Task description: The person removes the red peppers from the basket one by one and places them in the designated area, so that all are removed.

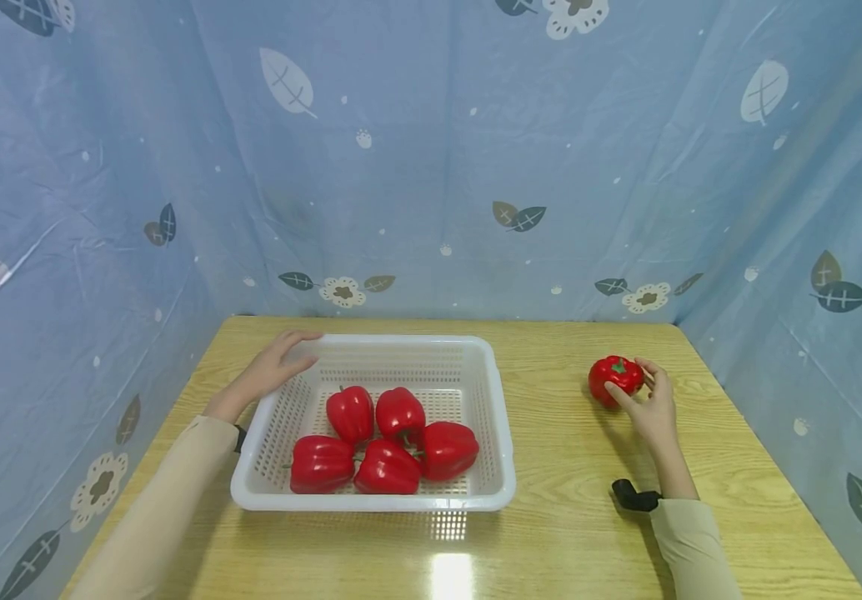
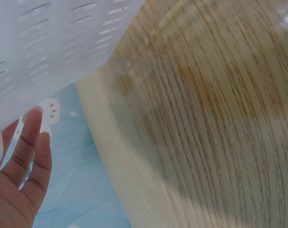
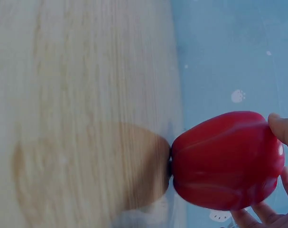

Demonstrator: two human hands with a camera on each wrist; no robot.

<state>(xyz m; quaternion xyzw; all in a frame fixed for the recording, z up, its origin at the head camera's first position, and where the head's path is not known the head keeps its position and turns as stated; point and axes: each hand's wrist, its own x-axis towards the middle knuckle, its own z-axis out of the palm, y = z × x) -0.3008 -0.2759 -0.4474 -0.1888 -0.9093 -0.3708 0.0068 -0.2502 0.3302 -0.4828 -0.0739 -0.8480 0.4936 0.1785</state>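
Observation:
Toward the right rear of the table, a red bell pepper (image 1: 605,390) stands upright, green stem up. My right hand (image 1: 654,410) grips it from the right, thumb on the near side and fingers beyond. In the right wrist view the pepper (image 3: 224,161) meets its reflection on the tabletop. At the far left corner of a white plastic basket (image 1: 504,467), my left hand (image 1: 269,371) holds the rim, thumb inside. Its slightly bent fingers (image 2: 30,142) lie against the outer wall in the left wrist view. Several red peppers (image 1: 388,467) lie inside the basket.
The wood-grain table (image 1: 551,533) extends between the basket and the standing pepper. A blue patterned curtain (image 1: 416,167) rises along the back and both sides. Black straps circle both wrists, the right one (image 1: 635,497) bearing a small camera.

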